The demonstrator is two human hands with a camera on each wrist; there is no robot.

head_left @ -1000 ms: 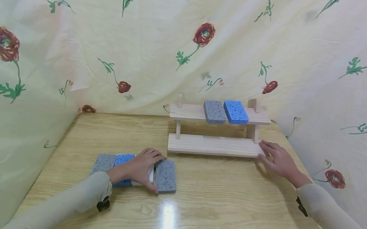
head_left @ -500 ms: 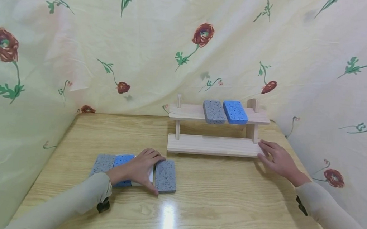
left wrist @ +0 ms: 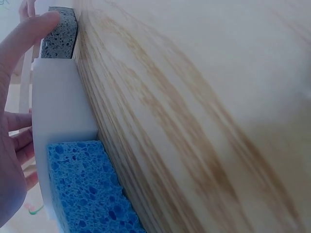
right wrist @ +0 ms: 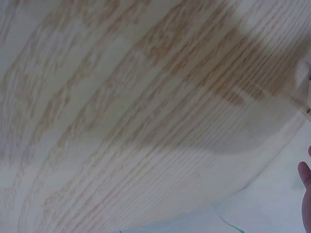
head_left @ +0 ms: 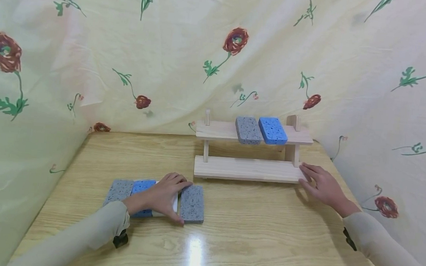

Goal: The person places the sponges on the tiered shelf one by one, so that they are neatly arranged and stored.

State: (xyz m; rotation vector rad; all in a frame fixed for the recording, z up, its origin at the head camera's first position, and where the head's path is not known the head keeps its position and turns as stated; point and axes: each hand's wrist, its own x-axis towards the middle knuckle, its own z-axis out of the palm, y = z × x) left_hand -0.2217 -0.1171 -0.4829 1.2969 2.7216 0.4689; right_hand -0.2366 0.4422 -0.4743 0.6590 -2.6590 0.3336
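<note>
In the head view my left hand point(head_left: 165, 192) spreads over a row of sponges on the table, its thumb at the near end and fingertips at the far end of a grey sponge point(head_left: 192, 204). The thumb presses this grey sponge point(left wrist: 59, 41) in the left wrist view. Under the palm is a white sponge point(left wrist: 63, 104), partly hidden. Left of it lie a blue sponge point(head_left: 143, 187) and another grey sponge point(head_left: 120, 189). My right hand point(head_left: 323, 185) rests with fairly straight fingers on the right end of a two-tier wooden shelf point(head_left: 247, 169).
On the upper tier lie a grey sponge point(head_left: 248, 130) and a blue sponge point(head_left: 273, 130), side by side, jutting over its front edge. The shelf stands toward the back of the wooden table point(head_left: 249, 240). Flowered cloth point(head_left: 181, 55) hangs behind and at both sides.
</note>
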